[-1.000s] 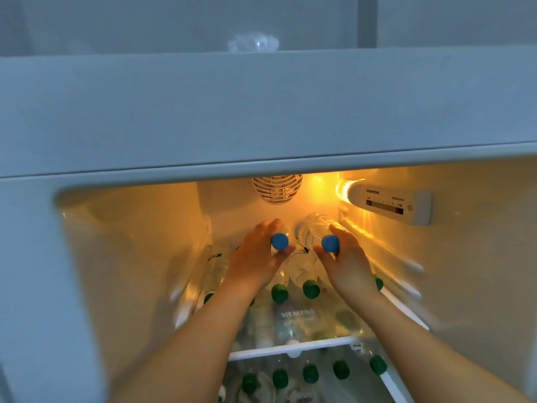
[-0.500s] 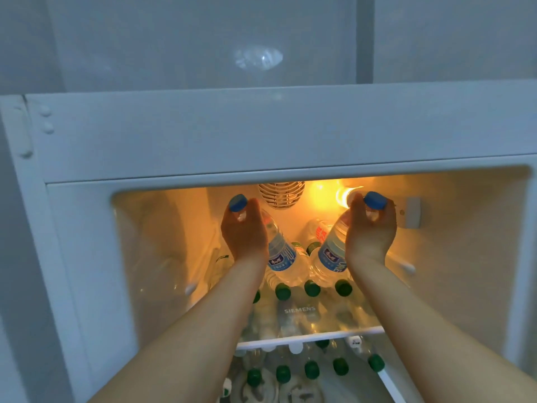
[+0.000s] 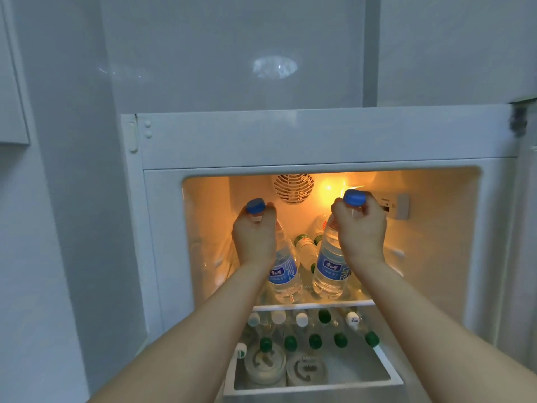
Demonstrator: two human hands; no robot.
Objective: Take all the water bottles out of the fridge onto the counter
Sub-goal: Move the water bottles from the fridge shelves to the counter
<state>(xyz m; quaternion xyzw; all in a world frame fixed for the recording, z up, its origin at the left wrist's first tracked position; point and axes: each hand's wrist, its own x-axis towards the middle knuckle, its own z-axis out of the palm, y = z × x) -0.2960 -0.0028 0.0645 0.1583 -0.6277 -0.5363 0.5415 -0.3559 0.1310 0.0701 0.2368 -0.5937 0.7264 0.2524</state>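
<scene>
I have both hands inside the lit fridge [image 3: 319, 141] opening, each on a water bottle. My left hand [image 3: 255, 237] has its fingers curled round the neck of the left blue-capped bottle [image 3: 283, 271], just under the blue cap [image 3: 255, 205]; the bottle hangs tilted, its base just above the glass shelf [image 3: 313, 304]. My right hand [image 3: 361, 228] grips the neck of the right blue-capped bottle [image 3: 329, 269] the same way, fingers wrapped below its cap [image 3: 354, 197], and this bottle too leans with its base low near the shelf's front edge. The two bottles sit close together between my forearms, blue labels facing me. Behind them, on the upper shelf, a green-capped bottle [image 3: 305, 248] lies on its side. Below the shelf, a row of green-capped bottles [image 3: 315, 341] and white-capped bottles [image 3: 302, 319] fills the lower compartment, with two round white lids [image 3: 264, 362] in the drawer [image 3: 313, 388] in front. The fan grille [image 3: 293, 189] and the lamp glow sit at the back wall.
</scene>
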